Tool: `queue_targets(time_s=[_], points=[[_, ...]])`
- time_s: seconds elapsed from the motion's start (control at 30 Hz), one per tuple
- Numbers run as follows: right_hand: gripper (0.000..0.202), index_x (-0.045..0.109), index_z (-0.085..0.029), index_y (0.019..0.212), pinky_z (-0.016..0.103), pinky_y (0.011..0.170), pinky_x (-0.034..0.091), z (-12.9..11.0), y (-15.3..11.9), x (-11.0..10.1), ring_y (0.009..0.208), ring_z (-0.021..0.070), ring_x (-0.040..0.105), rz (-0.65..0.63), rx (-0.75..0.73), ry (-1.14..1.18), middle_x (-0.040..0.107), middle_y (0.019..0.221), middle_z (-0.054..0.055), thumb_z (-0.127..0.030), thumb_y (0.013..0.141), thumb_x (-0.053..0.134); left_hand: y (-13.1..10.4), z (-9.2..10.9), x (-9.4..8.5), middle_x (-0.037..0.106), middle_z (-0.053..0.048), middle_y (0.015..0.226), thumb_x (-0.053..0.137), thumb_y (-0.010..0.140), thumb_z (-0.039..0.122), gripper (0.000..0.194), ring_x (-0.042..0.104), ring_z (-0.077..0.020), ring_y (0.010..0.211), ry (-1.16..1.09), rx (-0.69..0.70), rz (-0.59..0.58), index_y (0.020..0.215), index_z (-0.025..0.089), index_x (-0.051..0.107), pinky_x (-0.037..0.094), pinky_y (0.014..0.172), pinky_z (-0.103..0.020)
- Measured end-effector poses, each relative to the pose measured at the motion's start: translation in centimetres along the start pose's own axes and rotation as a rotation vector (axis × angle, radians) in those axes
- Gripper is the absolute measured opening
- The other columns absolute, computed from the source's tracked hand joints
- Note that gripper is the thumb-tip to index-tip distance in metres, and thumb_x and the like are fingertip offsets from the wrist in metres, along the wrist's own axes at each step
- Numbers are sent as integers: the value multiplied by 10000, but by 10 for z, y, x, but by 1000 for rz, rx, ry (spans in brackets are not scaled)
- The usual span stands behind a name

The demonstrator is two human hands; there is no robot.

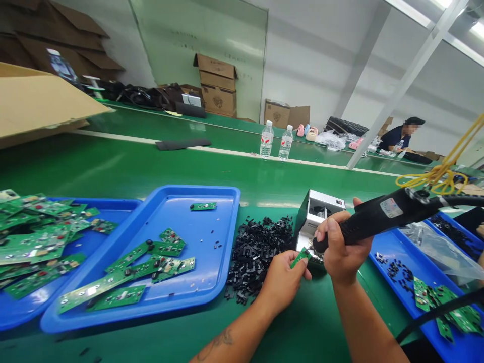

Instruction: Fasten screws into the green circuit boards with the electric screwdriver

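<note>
My left hand pinches a small green circuit board at the front of a black and silver machine. My right hand is wrapped round a black electric screwdriver, tilted down to the left, its tip end close to the board. The exact contact at the tip is too small to tell. Left of the machine lies a heap of small black parts. Beyond it, a blue tray holds several green boards.
Another blue tray at the far left is piled with boards. On the right, a blue tray holds black parts and boards. Two water bottles stand behind. Yellow cords hang near the screwdriver. A person sits at the back right.
</note>
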State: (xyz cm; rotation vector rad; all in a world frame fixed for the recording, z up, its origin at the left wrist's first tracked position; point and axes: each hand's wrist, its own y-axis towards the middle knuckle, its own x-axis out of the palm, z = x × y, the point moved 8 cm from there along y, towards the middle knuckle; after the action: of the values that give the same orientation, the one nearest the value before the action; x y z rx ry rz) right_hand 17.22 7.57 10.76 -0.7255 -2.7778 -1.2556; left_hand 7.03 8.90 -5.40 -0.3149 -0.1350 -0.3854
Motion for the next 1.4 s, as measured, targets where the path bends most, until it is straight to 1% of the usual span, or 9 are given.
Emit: queue_targets(time_s=[0.23,0.33,0.53,0.7,0.87,1.0,1.13,1.23,1.4], points=[[562,422,-311,1448,255,504,514,1,0,1,478,91,548,-5,-10,-8,558,696,-96,-185,932,608,1,0,1,646,-7,621,619,846,424,263,342,-62,389,-16,-13,-10,776,173,586,220,391,-207],[570,415,-313,1451,244,494,505,2,-1,3,490,91,556,-28,4,-10,561,710,-91,-187,931,614,2,-2,1,647,-10,614,612,852,419,261,341,-65,393,-8,-11,-11,777,170,596,211,399,-211],[569,431,-315,1433,230,453,476,1,-3,4,460,77,526,-54,-2,11,565,728,-89,-181,917,630,0,0,1,651,-4,620,635,846,444,286,354,-66,392,-25,-2,-13,757,176,587,227,403,-215],[555,445,-319,1428,231,444,475,0,2,3,453,79,533,-60,-25,33,567,708,-94,-170,922,616,0,-1,1,644,-4,612,649,854,474,322,350,-60,383,-16,-3,-5,763,170,596,216,402,-214],[583,425,-326,1448,233,445,482,1,4,0,472,90,557,-48,-20,8,563,698,-95,-172,920,617,2,-4,2,644,4,603,673,842,501,345,343,-56,373,-46,-17,-13,771,172,599,208,400,-213],[571,432,-322,1442,237,450,483,3,4,1,471,91,555,-60,-9,12,563,695,-96,-180,921,618,0,1,1,663,-4,617,666,845,455,299,377,-67,398,-27,-8,-3,777,171,600,245,409,-209],[538,444,-313,1411,234,457,478,4,2,5,474,89,549,-86,-3,18,571,702,-96,-178,920,620,-2,5,2,672,-7,624,627,851,378,214,378,-77,409,-21,-11,-7,784,178,590,260,412,-212],[484,458,-295,1339,238,478,481,7,-2,10,494,91,550,-141,25,-23,577,717,-91,-197,905,648,-3,8,2,640,6,594,617,848,357,206,361,-76,412,-28,-6,-8,748,179,591,251,418,-215],[475,460,-274,1288,271,546,522,18,-8,15,585,113,579,-215,84,-75,596,760,-60,-228,880,698,-4,12,0,475,57,472,637,835,371,270,329,-78,409,13,14,-6,650,180,595,222,417,-219]])
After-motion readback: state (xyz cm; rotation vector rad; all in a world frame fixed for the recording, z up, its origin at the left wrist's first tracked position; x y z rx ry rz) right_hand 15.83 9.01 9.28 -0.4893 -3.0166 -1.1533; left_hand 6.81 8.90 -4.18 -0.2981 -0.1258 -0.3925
